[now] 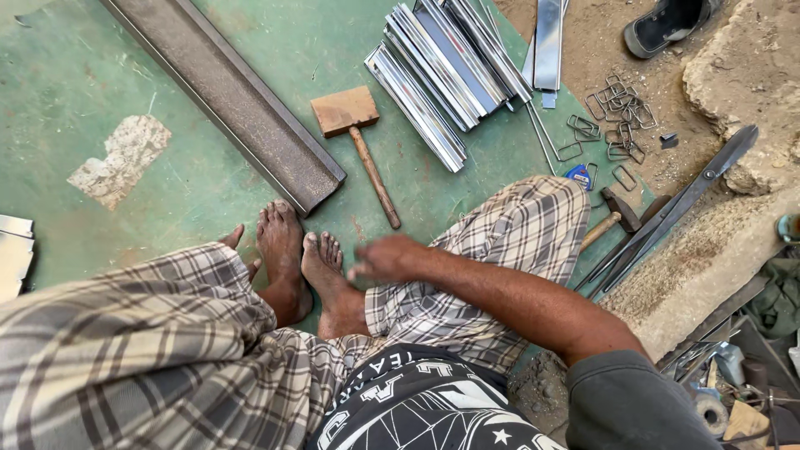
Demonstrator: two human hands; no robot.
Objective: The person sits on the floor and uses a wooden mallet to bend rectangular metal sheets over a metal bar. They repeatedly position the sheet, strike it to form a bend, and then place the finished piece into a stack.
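A person sits on a green floor point(75, 75) with checked cloth over both legs and 2 bare feet point(300, 258) set side by side in the middle. A long rusty steel angle point(233, 100) runs from the top edge down to just beyond the toes. Right of its lower end lies a wooden mallet point(358, 137), head up, handle pointing down toward the knees. Farther right is a stack of shiny metal strips point(442, 71), then a loose heap of wire clips point(612, 117) on sandy ground. A hammer point(612, 217) and large shears point(675, 204) lie beside the right knee, partly hidden by the cloth. A sandal point(662, 25) sits at the top right, and folded sheet metal point(12, 250) shows at the left edge.

The right hand point(387, 258) hangs in the air over the right foot, reaching across from the right, and holds nothing. It is blurred; the fingers point(362, 271) look loosely curled and close together, though how far they are bent cannot be told. The mallet is the nearest tool: its handle end lies just above the hand, apart from the fingertips, with bare floor between. The left hand is out of view.
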